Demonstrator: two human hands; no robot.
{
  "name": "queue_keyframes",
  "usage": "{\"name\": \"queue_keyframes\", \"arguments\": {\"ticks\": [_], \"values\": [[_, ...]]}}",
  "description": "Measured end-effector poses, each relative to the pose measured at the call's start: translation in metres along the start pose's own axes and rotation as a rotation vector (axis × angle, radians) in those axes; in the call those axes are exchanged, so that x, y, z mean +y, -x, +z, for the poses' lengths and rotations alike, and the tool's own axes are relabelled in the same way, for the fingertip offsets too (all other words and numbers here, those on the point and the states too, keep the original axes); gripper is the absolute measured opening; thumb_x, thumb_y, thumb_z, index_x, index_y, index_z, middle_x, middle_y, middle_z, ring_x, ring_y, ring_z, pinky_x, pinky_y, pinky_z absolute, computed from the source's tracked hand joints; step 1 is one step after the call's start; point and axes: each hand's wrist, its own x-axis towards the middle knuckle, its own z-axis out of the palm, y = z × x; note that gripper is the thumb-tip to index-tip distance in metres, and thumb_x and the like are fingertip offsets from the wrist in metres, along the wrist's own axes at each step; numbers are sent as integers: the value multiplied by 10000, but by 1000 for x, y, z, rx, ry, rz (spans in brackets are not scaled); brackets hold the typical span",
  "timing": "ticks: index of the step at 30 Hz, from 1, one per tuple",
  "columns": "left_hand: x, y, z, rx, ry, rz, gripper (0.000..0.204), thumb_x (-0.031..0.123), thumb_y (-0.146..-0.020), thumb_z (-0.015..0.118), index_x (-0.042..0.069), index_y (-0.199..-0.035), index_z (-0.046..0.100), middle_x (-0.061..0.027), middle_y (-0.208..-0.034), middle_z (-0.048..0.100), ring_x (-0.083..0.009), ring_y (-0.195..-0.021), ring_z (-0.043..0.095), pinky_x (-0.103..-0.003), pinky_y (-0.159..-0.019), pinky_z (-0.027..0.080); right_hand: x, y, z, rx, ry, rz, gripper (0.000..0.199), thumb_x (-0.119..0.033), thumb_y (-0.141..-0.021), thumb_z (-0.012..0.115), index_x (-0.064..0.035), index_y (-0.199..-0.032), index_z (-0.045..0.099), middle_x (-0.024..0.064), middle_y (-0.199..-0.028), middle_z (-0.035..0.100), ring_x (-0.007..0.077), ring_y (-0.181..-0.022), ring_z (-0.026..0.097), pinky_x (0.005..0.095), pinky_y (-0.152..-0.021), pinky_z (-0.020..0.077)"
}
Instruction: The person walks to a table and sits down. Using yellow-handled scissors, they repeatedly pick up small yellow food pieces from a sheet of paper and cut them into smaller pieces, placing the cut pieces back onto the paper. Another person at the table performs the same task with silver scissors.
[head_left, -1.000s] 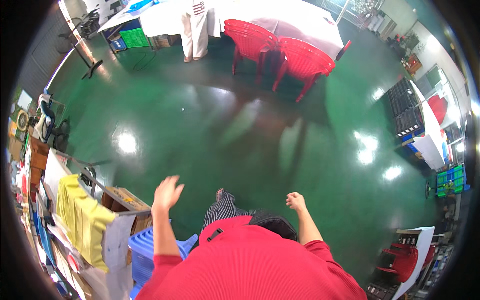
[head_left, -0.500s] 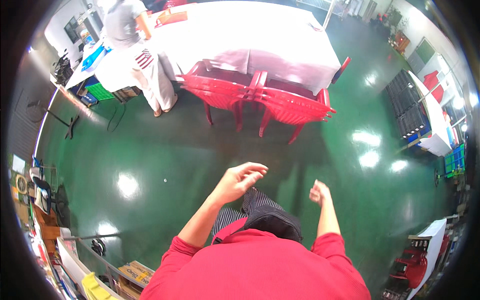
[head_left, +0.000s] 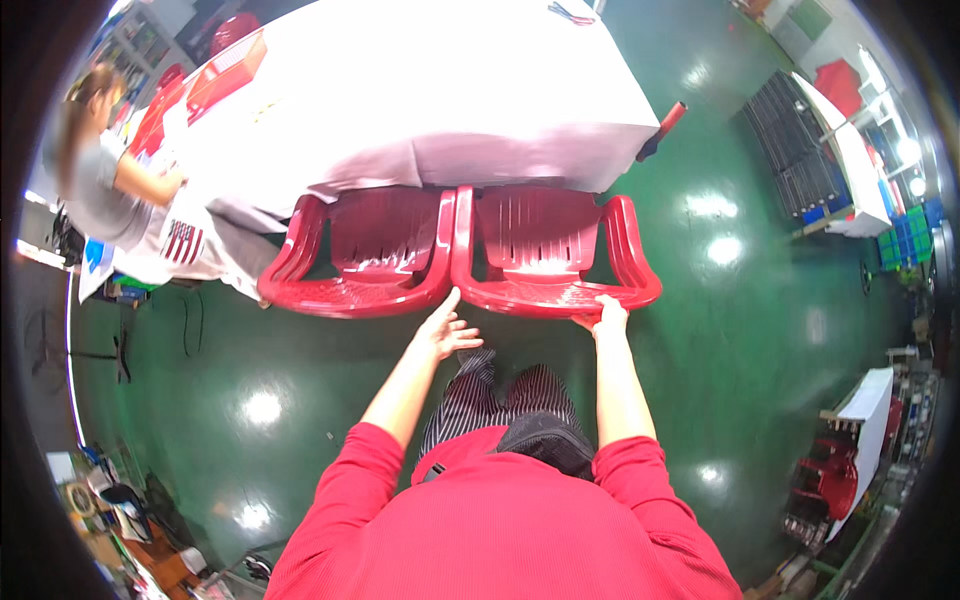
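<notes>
Two red plastic armchairs stand side by side against the long white-covered table [head_left: 540,150], their seats facing me. My right hand [head_left: 606,318] grips the front edge of the right chair [head_left: 545,290], thumb on top and fingers curled beneath. At the inner front corner of the left chair [head_left: 355,295], where the two chairs meet, my left hand [head_left: 442,330] is open with its fingers spread. Its thumb points up at the rim; whether it touches cannot be told.
Another person [head_left: 110,190] in a grey top is at the table's left end, near a red basket [head_left: 228,72]. A red pole-like object [head_left: 664,128] juts out by the table's right corner. Black crates [head_left: 795,145] are stacked at the right. The green floor [head_left: 730,330] is glossy.
The chairs are now close in front of me. Both hands have reached forward, and the right has taken hold of a chair edge. The other person now appears farther left.
</notes>
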Motion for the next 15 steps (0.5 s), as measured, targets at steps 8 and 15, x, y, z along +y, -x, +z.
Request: {"name": "queue_keyframes", "arguments": {"ticks": [8, 15], "values": [[-38, -86, 100, 54, -110, 81, 224, 43, -859, 636, -27, -1069, 600, -168, -1040, 666, -284, -960, 663, -463, -831, 570, -62, -3, -15, 14, 89, -141, 480, 8, -715, 577, -40, -1177, 457, 174, -959, 628, 358, -785, 671, 610, -635, 588], [-65, -107, 146, -12, -63, 157, 240, 74, -873, 643, 1, -1094, 588, -141, -1036, 671, -263, -927, 668, -471, -854, 556, -111, -29, -25, 29, 151, -188, 382, -40, -757, 585, -33, -1127, 492, 145, -926, 633, 309, -789, 663, 588, -678, 586]]}}
